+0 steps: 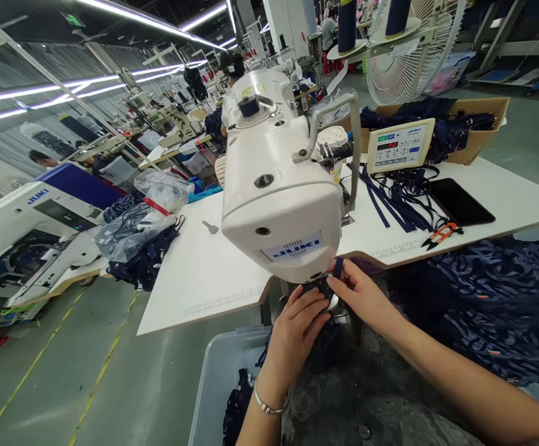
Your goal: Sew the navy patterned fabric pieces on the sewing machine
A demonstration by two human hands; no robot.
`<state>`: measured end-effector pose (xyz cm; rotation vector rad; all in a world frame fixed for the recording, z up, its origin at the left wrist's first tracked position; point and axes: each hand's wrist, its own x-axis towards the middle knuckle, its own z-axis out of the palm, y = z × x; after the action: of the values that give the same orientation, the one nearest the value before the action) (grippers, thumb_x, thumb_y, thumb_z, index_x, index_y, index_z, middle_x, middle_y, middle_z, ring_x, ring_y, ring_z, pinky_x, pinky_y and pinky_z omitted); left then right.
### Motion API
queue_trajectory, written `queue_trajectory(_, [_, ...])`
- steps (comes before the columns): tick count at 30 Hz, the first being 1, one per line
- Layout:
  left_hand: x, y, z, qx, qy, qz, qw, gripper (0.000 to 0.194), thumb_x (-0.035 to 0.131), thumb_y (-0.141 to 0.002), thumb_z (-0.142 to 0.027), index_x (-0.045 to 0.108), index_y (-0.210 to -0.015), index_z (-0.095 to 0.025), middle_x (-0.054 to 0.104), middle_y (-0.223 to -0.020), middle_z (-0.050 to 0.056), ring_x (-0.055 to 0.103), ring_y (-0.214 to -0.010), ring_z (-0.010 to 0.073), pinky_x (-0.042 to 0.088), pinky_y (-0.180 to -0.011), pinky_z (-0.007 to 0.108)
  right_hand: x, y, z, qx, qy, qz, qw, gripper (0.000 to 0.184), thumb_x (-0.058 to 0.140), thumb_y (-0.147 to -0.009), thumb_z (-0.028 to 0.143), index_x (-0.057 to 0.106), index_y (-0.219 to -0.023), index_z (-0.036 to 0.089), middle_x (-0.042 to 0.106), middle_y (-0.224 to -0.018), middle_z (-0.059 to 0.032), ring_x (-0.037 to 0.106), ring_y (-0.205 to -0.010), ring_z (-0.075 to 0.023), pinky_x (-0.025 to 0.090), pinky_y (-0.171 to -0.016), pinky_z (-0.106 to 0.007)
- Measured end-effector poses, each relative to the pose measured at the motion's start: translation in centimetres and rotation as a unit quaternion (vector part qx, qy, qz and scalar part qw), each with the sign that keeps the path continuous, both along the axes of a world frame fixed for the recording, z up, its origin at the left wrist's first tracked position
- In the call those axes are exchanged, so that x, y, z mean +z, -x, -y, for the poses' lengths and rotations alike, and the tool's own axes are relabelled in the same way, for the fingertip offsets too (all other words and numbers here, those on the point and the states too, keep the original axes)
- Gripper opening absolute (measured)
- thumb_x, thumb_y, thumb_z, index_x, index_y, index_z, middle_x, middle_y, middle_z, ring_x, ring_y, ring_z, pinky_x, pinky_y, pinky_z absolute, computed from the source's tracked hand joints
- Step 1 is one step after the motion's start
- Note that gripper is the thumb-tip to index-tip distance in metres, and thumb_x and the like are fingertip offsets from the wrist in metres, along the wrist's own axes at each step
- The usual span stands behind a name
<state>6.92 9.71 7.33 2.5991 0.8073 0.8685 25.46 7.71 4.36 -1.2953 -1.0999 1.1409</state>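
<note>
The right hand point(357, 291) pinches a narrow navy fabric strap point(339, 268) beside a rounded white sewing machine head point(288, 214) that hides the stitching area; the left hand point(297, 325) curls over dark cloth point(316, 285), its grip unclear to me. A translucent plastic tub point(207, 365), near left, is cut off.

A silver beaded bracelet point(266, 407) circles the left wrist point(272, 384), with dark grey clothing point(334, 402) worn.

Left grip point(292, 328): palm down, fingers point(305, 306) extended, lightly bent; left forearm point(258, 418) slanting up from below. Right grip point(362, 294) close beside: thumb point(342, 290) opposing curled index finger; right forearm point(460, 375) angled from lower right.
</note>
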Motion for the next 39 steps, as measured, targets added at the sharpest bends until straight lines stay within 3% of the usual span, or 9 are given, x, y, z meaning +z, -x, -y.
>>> queue_trajectory(7, [1.5, -0.3, -0.1, -0.019, -0.099, -0.051, 0.994, 0.022, 0.053, -0.096, -0.016, 0.063, -0.115, -0.020, 0.072, -0.110, 0.004, 0.064, -0.111, 0.0172, 0.041, -0.109, 0.040, -0.3, -0.1, -0.4, 0.002, -0.019, -0.056, 0.998, 0.022, 0.057, -0.090, 0.042, 0.058, -0.101, 0.023, 0.054, -0.085, 0.0004, 0.050, -0.078, -0.0169, 0.042, -0.073, -0.029])
queue_trajectory(11, [1.4, -0.3, -0.1, -0.010, -0.067, -0.040, 0.997, 0.020, 0.052, -0.097, -0.016, 0.065, -0.113, -0.021, 0.072, -0.112, 0.003, 0.065, -0.109, 0.0162, 0.043, -0.103, 0.036, -0.6, -2.3, -0.6, 0.089, 0.010, -0.150, 0.985, 0.029, 0.069, -0.082, 0.045, 0.059, -0.093, 0.020, 0.057, -0.084, 0.0001, 0.053, -0.077, -0.0156, 0.044, -0.073, -0.028])
queue_trajectory(14, [0.6, -0.1, -0.2, -0.004, -0.010, -0.006, 1.000, 0.020, 0.052, -0.097, -0.018, 0.066, -0.110, -0.022, 0.072, -0.110, 0.003, 0.065, -0.108, 0.0165, 0.045, -0.101, 0.036, -0.4, -3.9, -0.5, 0.136, 0.029, -0.152, 0.979, 0.030, 0.074, -0.079, 0.042, 0.060, -0.089, 0.018, 0.060, -0.079, -0.0005, 0.054, -0.072, -0.0143, 0.043, -0.068, -0.027])
queue_trajectory(19, [-0.5, 0.3, -0.6, 0.007, 0.065, 0.072, 0.995, 0.019, 0.053, -0.096, -0.017, 0.067, -0.107, -0.023, 0.073, -0.106, 0.001, 0.066, -0.107, 0.0157, 0.044, -0.105, 0.037, 1.0, -4.3, -0.6, 0.116, 0.045, -0.073, 0.990, 0.036, 0.064, -0.085, 0.052, 0.053, -0.081, 0.019, 0.048, -0.063, 0.0039, 0.038, -0.053, -0.0093, 0.029, -0.049, -0.023])
queue_trajectory(24, [-0.8, 0.5, -0.8, -0.001, 0.079, 0.086, 0.993, 0.019, 0.056, -0.094, -0.016, 0.067, -0.108, -0.025, 0.073, -0.106, -0.001, 0.066, -0.107, 0.0151, 0.041, -0.108, 0.037, 1.9, -2.9, -1.1, 0.116, 0.020, 0.058, 0.991, 0.025, 0.061, -0.085, 0.043, 0.052, -0.086, 0.020, 0.041, -0.066, 0.0054, 0.039, -0.060, -0.0119, 0.035, -0.056, -0.024])
queue_trajectory(32, [-0.8, 0.7, -0.6, -0.021, 0.045, 0.024, 0.998, 0.021, 0.057, -0.094, -0.017, 0.064, -0.112, -0.025, 0.071, -0.112, 0.001, 0.063, -0.112, 0.0156, 0.026, -0.119, 0.045, 1.7, -1.6, -0.8, 0.072, 0.010, 0.076, 0.995, 0.019, 0.056, -0.086, 0.039, 0.049, -0.087, 0.021, 0.036, -0.065, 0.0065, 0.038, -0.059, -0.0129, 0.034, -0.055, -0.025])
queue_trajectory(39, [-0.5, 0.7, -0.6, -0.020, 0.010, 0.015, 1.000, 0.020, 0.057, -0.094, -0.018, 0.064, -0.112, -0.023, 0.071, -0.111, 0.001, 0.063, -0.113, 0.0156, 0.029, -0.119, 0.045, 1.2, -0.2, -0.3, -0.023, -0.008, 0.066, 0.998, 0.021, 0.055, -0.085, 0.040, 0.047, -0.081, 0.021, 0.040, -0.067, 0.0049, 0.041, -0.060, -0.0134, 0.036, -0.055, -0.026])
